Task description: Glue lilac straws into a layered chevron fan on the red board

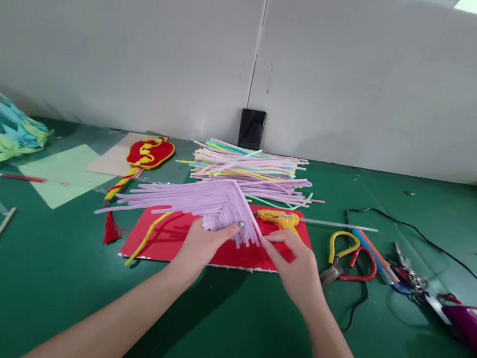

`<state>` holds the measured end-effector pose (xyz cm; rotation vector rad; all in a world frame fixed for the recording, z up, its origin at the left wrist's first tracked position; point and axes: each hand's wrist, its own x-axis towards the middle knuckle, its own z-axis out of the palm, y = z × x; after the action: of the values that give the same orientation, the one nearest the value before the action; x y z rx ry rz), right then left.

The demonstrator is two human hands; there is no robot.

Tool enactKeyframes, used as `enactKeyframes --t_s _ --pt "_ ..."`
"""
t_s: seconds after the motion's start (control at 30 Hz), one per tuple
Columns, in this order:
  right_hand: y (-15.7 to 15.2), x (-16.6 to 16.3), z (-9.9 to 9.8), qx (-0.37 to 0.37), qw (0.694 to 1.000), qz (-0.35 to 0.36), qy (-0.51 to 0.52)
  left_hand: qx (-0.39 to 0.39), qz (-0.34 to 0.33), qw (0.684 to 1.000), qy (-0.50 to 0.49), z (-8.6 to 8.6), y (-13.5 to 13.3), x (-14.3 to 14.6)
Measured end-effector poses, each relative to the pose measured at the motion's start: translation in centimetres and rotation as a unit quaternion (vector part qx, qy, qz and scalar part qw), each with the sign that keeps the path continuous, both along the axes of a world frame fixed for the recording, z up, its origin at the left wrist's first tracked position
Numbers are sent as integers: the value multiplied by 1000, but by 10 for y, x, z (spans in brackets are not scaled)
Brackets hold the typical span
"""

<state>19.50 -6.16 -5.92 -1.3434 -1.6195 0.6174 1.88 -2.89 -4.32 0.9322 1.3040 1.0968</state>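
Rows of light purple pipe cleaners (189, 192), bent into nested V shapes, are held above a red board (233, 259). My left hand (199, 244) grips them from below, its thumb lying across the front near their short ends. With thumb and index finger pressed together, my right hand (298, 263) pinches the lower right end of the outermost purple pipe cleaner. Behind that hand, a yellow glue gun (283, 217) with a clear glue stick rests on the board. A loose yellow pipe cleaner (148, 236) lies at the board's left side.
Loose pastel pipe cleaners (248, 166) are heaped behind, below a phone (251, 129) against the wall. At left lie a red and yellow fan (150, 153) with a tassel and a green paper sheet (60, 173). Pliers (334, 270), keys (411, 274) and a black cord (426, 232) lie right.
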Motion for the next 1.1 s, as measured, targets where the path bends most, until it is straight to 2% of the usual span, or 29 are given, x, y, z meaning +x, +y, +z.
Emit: enactKeyframes --t_s 0.6,1.1 --pt "0 -2 2 11 1000 14 -11 0 22 999 23 0 0 1" --pt "1 -3 1 14 1000 26 -11 0 5 1000 3 0 -1 1"
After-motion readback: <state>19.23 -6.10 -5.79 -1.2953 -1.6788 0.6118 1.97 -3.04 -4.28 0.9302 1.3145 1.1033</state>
